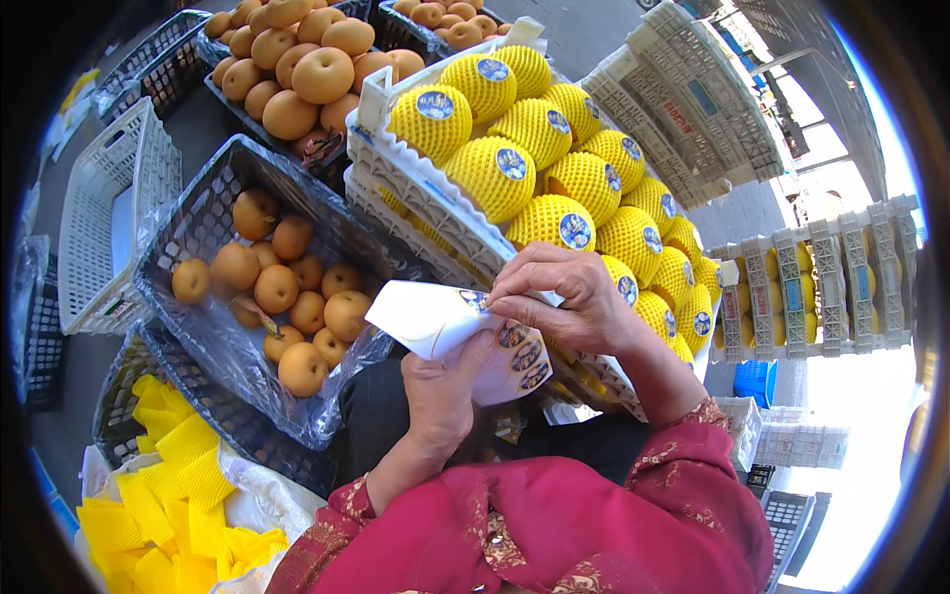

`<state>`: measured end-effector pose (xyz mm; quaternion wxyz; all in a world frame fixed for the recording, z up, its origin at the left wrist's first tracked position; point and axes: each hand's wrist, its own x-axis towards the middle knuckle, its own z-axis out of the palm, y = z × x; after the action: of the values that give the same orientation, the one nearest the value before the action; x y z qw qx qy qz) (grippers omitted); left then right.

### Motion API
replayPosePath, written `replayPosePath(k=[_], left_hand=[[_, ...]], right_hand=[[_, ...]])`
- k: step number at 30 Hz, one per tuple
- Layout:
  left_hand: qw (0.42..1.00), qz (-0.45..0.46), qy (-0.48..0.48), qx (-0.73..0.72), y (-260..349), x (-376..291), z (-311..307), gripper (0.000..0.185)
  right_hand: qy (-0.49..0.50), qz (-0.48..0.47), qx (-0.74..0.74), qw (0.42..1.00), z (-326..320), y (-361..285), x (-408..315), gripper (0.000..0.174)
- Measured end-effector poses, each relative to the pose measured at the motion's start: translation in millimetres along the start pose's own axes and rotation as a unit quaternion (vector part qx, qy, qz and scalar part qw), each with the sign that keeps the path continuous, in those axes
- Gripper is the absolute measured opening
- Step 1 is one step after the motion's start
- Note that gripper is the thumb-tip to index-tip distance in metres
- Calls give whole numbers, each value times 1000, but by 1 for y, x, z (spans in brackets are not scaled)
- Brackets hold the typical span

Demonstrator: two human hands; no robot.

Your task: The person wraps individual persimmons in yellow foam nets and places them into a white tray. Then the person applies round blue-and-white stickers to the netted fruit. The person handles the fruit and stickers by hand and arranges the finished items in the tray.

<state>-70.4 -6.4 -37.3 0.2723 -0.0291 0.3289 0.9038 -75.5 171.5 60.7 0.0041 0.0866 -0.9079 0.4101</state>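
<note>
My left hand [445, 393] grips a white sheet of round stickers [423, 315], which curls over at its upper left. Several dark blue and gold stickers show on the sheet's lower right. With thumb and forefinger pinched together, my right hand [568, 297] takes hold of a sticker [473, 300] at the sheet's upper edge; part of that sticker is hidden by the fingertips. Just beyond my hands stands a pale plastic crate [438, 182] of round fruit in yellow foam nets [490, 178], each visible label being a blue round sticker.
Left of me, a black crate [245, 160] lined with clear plastic holds loose brown pears [276, 288]. Yellow foam nets [171, 512] fill a white sack at lower left. Another pear crate [319, 74] stands behind. Stacked crates [816, 282] rise at right; a white crate [111, 215] sits far left.
</note>
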Motion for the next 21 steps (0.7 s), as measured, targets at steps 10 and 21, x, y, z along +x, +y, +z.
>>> replayPosePath(k=[10, 21], left_hand=[[991, -89, 55, -78, 14, 8, -1, 35], [991, -40, 1, -124, 13, 7, -2, 45]], right_hand=[[319, 166, -370, 857, -134, 162, 174, 29], [59, 72, -101, 991, -95, 61, 88, 45]])
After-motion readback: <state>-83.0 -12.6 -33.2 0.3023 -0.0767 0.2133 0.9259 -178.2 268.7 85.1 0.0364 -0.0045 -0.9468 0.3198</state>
